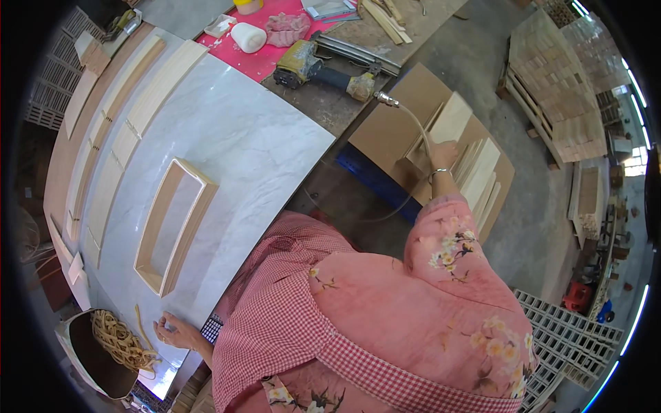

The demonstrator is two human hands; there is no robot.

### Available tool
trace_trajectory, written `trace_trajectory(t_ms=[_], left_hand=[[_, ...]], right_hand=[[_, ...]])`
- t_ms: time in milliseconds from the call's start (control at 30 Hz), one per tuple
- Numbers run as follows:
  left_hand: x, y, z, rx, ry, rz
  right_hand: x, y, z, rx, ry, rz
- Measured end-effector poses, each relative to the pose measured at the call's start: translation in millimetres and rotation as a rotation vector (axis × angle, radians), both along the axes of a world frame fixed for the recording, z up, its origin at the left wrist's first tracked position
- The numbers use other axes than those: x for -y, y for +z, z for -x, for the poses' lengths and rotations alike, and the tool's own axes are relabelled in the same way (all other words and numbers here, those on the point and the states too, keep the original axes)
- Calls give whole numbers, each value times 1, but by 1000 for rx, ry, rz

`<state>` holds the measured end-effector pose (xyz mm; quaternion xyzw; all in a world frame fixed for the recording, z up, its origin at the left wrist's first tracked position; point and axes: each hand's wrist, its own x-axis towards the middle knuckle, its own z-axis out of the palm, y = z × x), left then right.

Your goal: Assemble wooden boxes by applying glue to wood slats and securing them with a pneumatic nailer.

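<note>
My left hand (176, 332) rests low over the table edge, fingers loosely bent and apart, with nothing visible in it. Beside its fingertips lies a thin tan strip (142, 326), and left of that an open container (74, 337) holds a tangle of similar strips (118, 342). Stretched out to the right, my right hand (443, 155) closes on the near end of a pale wooden board (452, 118); its fingertips are partly hidden. More boards (480, 167) lie stacked beside it on a brown sheet (391, 133). A four-sided wooden frame (195, 217) sits on the marbled tabletop (255, 138).
Long wooden strips (127, 141) lie along the table's left side. A nail gun (323, 74) with an air hose (417, 124) rests at the far edge, near a white roll (248, 38) and a pink cloth (287, 29). Pallets of stacked wood (561, 89) stand at right.
</note>
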<state>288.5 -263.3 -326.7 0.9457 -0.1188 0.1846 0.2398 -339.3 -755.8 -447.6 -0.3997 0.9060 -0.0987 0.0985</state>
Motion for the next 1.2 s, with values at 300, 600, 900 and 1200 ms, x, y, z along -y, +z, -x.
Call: trace_trajectory(t_ms=[300,600,900,1200], left_hand=[[-10,-17,-9,38,-56,153],[15,19,20,-51,-210,394],[38,55,39,-186,-378,390],[53,56,30,-173,-353,460]], right_hand=[[18,33,32,-84,188,632],[30,245,-199,682,1108,698],[-98,317,-448,378,2390,193],[-88,316,-495,222,2523,117]])
